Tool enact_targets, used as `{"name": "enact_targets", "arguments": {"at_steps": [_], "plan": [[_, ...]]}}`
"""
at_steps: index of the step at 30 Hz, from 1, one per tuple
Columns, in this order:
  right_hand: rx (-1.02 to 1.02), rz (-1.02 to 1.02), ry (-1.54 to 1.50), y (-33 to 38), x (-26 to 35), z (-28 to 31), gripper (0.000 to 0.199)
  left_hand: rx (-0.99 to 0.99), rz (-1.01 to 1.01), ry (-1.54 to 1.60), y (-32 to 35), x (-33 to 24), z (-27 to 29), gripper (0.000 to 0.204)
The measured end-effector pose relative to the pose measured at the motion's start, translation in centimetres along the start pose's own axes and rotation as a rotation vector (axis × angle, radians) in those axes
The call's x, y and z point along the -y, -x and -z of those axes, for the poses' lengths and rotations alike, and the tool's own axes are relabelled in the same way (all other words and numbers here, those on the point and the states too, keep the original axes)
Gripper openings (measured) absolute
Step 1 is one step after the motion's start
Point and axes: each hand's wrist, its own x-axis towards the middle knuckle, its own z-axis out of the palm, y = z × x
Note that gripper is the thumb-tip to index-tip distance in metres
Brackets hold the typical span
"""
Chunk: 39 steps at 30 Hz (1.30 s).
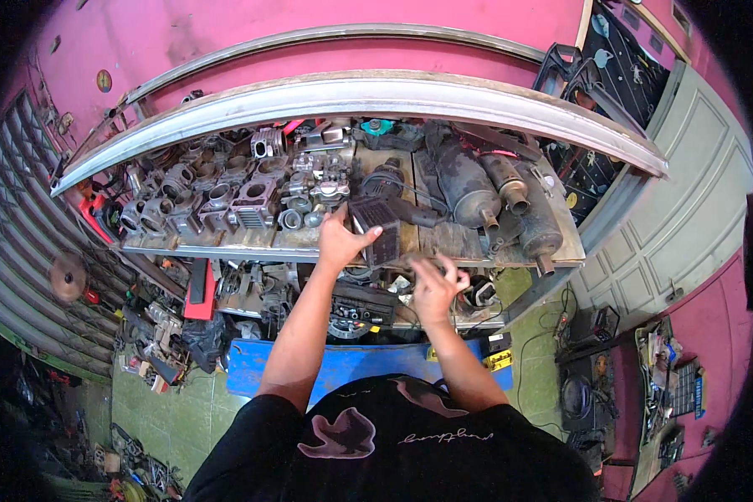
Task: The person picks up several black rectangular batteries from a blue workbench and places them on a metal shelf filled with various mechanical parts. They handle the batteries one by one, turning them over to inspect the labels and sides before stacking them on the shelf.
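Observation:
My left hand (340,240) grips a dark, box-shaped part (383,244) by its near left side, thumb across its face. The part has a ribbed or grid-like upper face and is held tilted over the front edge of the wooden shelf (460,238). Just to its right is my right hand (437,289), apart from the part, with its fingers curled. A small brownish patch shows at its fingertips, too blurred to name. Behind the part lies a dark round-headed piece with a hose (385,182).
Several metal engine cylinders (217,197) crowd the shelf's left half. Mufflers (464,188) lie on its right. A pale metal rail (360,87) spans above. More parts fill the lower shelf, and a blue bench (268,361) stands in front of me. A grey door (661,184) is at the right.

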Motion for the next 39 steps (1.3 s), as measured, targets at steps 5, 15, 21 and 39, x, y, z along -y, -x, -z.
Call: {"name": "enact_targets", "arguments": {"at_steps": [5,15,21,39], "plan": [[-0.003,-0.156,0.024,-3.6,-2.5,1.5,0.037,-0.05,-0.188,-0.221,-1.0,-2.9,0.2,0.074],[0.087,-0.275,-0.265,-3.5,0.5,2.1,0.027,-0.014,-0.351,-0.215,1.9,-3.5,2.4,0.111],[0.439,-0.416,-0.492,-6.2,3.2,0.6,0.051,0.126,-0.56,-0.338,3.4,-3.9,2.7,0.107],[0.448,-0.224,-0.322,-6.2,1.5,1.8,0.039,0.252,-0.051,-0.082,2.2,-2.1,1.5,0.131]]}}
